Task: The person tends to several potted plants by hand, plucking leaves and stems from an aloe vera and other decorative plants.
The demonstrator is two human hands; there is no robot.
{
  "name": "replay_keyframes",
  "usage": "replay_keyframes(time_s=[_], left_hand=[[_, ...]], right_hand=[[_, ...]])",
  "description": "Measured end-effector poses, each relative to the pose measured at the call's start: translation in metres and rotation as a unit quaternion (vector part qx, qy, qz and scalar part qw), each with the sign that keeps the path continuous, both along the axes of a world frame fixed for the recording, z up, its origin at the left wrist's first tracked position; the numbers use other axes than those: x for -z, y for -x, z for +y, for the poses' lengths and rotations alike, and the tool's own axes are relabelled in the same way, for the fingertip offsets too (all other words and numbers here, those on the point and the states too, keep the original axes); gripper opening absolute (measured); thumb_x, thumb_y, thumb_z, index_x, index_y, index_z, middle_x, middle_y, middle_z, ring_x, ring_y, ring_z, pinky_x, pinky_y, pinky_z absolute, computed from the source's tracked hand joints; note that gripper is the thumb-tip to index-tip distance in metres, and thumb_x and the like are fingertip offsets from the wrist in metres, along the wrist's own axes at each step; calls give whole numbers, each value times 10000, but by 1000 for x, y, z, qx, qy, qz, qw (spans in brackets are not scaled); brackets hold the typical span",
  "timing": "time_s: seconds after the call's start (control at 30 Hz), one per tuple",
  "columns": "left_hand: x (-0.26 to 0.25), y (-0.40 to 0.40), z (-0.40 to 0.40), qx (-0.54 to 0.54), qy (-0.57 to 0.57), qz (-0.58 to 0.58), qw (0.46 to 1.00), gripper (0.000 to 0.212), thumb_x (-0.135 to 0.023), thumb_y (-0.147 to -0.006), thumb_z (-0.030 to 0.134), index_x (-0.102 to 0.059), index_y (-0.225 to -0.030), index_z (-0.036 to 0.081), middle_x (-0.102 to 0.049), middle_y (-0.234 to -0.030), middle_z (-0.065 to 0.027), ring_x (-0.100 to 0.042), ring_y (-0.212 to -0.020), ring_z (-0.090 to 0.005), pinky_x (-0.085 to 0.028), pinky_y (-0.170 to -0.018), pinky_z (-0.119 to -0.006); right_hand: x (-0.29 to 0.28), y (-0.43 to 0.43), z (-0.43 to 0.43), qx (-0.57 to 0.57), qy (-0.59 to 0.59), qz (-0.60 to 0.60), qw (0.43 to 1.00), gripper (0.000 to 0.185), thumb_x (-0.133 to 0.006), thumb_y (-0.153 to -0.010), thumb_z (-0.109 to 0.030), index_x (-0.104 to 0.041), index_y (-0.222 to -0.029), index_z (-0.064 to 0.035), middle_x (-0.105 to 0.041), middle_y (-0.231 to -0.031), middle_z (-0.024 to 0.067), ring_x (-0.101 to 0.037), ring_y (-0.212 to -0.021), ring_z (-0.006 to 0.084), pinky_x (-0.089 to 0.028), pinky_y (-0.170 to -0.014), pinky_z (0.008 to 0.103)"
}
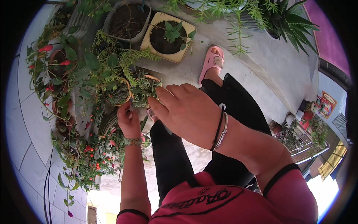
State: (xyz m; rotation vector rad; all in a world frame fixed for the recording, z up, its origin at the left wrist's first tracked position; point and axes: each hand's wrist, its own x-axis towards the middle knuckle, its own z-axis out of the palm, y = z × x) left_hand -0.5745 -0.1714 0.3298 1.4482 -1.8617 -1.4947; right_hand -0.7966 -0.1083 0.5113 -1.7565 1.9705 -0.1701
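My left hand (129, 120) has curled fingers beside the lower rim of a round orange-edged pot holding a cactus (117, 93). Whether its fingertips grip anything is not clear. My right hand (187, 113) reaches across from the right, palm down, with thumb and forefinger at the right edge of a small pot of succulents (144, 91). The hand hides part of that pot's side, so its hold cannot be made out. A ribbed columnar cactus (108, 123) leans just left of my left hand.
A square cream planter (187, 33) and a grey tub of soil (127, 19) stand beyond the pots. Trailing plants with red flowers (65, 62) crowd the left. A spiky aloe-like plant (293, 25) is at upper right. My pink sandal (212, 63) rests on the concrete floor (251, 81).
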Motion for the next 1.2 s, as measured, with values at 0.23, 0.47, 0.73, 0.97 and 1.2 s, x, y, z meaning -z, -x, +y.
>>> replay_keyframes(time_s=[0.23, 0.47, 0.73, 0.97, 1.2], left_hand=[[-154, 88, -27, 36, 119, 129, 984, 327, -460, -805, -93, -493, -1122, -19, -532, -1106, -97, -534, -952, -152, -432, -797, -247], [-185, 183, -36, 155, 122, 178, 964, 348, -481, -792, -93, -509, -1125, 5, -516, -1121, -84, -513, -988, -149, -433, -809, -250], [-183, 259, -62, 200, 203, 125, 950, 385, -493, -800, -41, -503, -1177, 34, -522, -1141, -102, -522, -977, -175, -439, -797, -275], [-189, 324, -71, 303, 328, 76, 891, 374, -450, -820, 16, -482, -1193, 17, -509, -1177, -176, -512, -1052, -318, -411, -892, -368], [-155, 339, -67, 375, 441, -106, 809, 393, -567, -777, 138, -513, -1144, 9, -533, -1097, -201, -530, -926, -360, -417, -838, -418]], right_hand=[[3, 39, -5, 105, 150, 94, 979, 406, -525, -722, -150, -506, -1109, -28, -485, -1155, 125, -521, -964, 223, -459, -768, 305], [4, 64, -13, 178, 178, 61, 966, 437, -516, -752, -142, -476, -1165, -3, -462, -1206, 183, -507, -1022, 288, -447, -792, 367], [-16, 111, -24, 242, 208, 58, 946, 411, -479, -784, -153, -472, -1155, 23, -432, -1241, 190, -435, -1126, 312, -383, -906, 387], [-10, 137, -12, 279, 152, 99, 943, 422, -494, -770, -140, -470, -1167, 0, -406, -1270, 187, -407, -1165, 324, -365, -922, 402], [-10, 148, -2, 223, 9, 113, 968, 283, -546, -706, -125, -588, -951, 12, -527, -1052, 158, -511, -984, 287, -449, -744, 366]])
